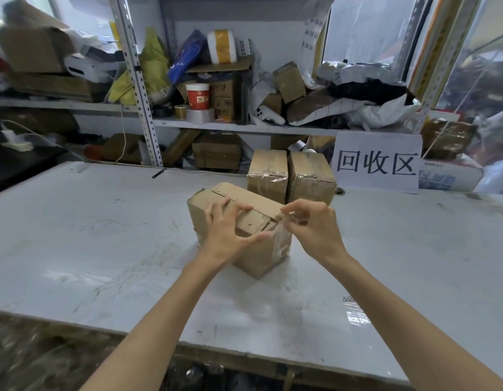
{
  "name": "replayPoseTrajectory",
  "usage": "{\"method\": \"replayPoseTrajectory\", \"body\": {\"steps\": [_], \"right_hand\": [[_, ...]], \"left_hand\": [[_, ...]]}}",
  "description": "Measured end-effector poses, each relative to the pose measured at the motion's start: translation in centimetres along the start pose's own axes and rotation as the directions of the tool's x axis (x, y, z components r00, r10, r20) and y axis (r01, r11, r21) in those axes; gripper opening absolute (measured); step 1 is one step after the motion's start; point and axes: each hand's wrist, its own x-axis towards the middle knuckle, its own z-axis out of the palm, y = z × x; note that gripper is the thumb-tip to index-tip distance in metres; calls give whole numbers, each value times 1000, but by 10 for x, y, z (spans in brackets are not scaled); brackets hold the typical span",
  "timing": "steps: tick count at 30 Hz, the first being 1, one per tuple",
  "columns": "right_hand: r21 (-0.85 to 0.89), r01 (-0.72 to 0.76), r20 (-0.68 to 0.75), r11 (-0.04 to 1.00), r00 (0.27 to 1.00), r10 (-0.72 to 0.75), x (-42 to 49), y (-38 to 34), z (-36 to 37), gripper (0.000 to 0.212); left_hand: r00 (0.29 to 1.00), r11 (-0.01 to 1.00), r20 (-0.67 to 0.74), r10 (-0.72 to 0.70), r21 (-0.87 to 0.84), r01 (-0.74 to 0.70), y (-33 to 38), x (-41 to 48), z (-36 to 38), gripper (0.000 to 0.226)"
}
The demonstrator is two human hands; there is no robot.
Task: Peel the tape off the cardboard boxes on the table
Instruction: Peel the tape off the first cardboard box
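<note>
ok, cardboard box [246, 221] mid white table [103, 235], tilted. l hand [227, 232] fingers spread, pressing box top. r hand [309, 224] pinching clear tape strip [281, 230] at box's r top edge. 2 taped boxes [291, 173] touching, just behind, near paper sign [377, 162].

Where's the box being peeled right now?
In the head view, the near box sits mid-table under both hands, just in front of two taped boxes left of the white sign.
</note>
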Motion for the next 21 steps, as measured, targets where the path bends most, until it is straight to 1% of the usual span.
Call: {"method": "replayPoseTrajectory", "body": {"steps": [3,5,7,9,12,13,15,16,17,19,20,21], "right_hand": [[260,-155,70,953,987,142,3,6,-12,31],[329,-197,110,924,979,170,3,7,-16,40],[331,-229,144,915,971,191,3,7,-16,43],[312,-243,144,918,968,207,5,4,-17,35],[240,-240,127,941,968,215,12,-2,-18,11],[165,-228,130,960,969,208,14,-4,-18,12],[-35,-205,174,978,962,208,14,-6,-17,29],[-81,-200,204,976,956,213,13,-6,-16,30],[-83,-199,218,976,952,213,12,-6,-14,25],[-79,-192,177,978,963,203,10,-3,-13,8],[-90,-197,147,976,967,208,10,-1,-14,5],[-90,-216,130,972,965,227,8,2,-16,8]], "left_hand": [[1000,999,10,13,31,-13,-2,1,-5,63],[999,998,26,23,58,-24,0,3,-10,58],[999,996,47,26,85,-30,3,5,-14,56],[997,993,65,34,107,-40,8,7,-16,56],[993,983,113,45,175,-64,15,11,-16,61],[989,974,138,49,215,-78,17,12,-16,65],[986,949,166,29,304,-80,20,12,-14,70],[986,939,163,15,336,-70,21,12,-12,70],[988,936,156,4,346,-58,21,11,-11,69],[990,943,143,2,329,-49,21,10,-12,65],[990,947,142,7,316,-52,21,10,-13,63],[990,952,144,14,301,-57,20,9,-16,61]]}}
